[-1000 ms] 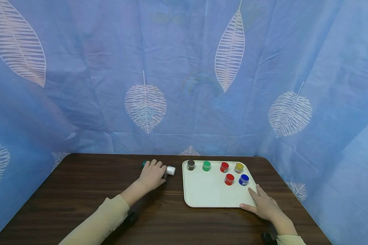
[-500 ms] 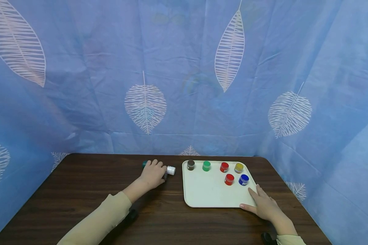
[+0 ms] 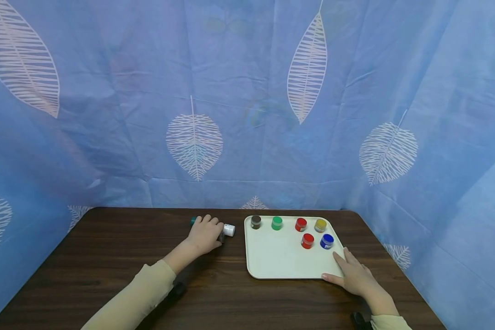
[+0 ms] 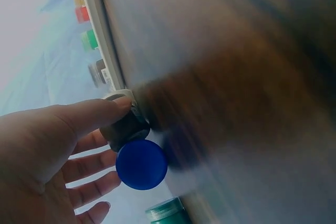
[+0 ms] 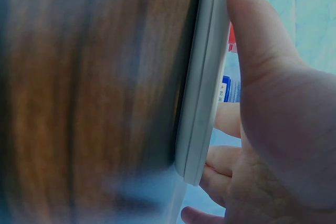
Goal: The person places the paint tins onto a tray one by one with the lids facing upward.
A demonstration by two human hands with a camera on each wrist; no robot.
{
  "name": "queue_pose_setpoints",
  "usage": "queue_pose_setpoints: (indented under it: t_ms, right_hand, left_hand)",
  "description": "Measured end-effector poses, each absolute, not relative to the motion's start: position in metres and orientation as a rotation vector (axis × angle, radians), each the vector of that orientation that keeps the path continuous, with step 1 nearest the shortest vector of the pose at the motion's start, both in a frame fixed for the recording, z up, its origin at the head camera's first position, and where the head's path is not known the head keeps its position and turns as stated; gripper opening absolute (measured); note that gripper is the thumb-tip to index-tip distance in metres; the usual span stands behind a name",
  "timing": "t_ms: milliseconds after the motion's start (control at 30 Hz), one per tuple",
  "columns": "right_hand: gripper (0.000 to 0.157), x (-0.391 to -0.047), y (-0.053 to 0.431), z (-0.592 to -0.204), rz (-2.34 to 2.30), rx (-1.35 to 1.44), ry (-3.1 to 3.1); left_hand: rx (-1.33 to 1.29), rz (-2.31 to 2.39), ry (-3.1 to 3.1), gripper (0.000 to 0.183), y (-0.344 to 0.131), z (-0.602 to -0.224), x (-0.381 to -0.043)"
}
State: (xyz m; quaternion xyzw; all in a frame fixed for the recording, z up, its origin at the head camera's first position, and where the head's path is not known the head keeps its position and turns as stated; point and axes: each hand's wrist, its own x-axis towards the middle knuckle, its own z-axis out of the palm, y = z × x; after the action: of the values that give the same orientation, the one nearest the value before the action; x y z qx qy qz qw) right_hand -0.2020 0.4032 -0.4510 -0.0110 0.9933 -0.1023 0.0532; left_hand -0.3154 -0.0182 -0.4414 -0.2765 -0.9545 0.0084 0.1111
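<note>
Dark jar (image 4: 127,130), in left hand (image 3: 204,235), near tray (image 3: 286,261)

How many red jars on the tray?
2. The back red jar stands between the green jar and yellow jar; the front red jar is left of the blue jar.

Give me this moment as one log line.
Left hand: grips dark jar | right hand: rests at near right corner of tray | on tray: six jars | near left hand: blue jar, teal jar, white jar

Head view softly lit, shadow on the tabletop (image 3: 218,300), wrist views hazy, wood grain (image 5: 110,77) smeared, backdrop (image 4: 31,30) washed pale
</note>
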Motion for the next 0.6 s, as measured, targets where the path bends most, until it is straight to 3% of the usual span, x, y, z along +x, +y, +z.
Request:
queue_pose_setpoints:
  t_ms: [600]
  right_hand:
    - [0.097,-0.202,0.403,-0.45,-0.304,-0.031,3.013]
  left_hand:
    - [-0.825,-0.219,-2.72,0.041,-0.004,-0.44,-0.3]
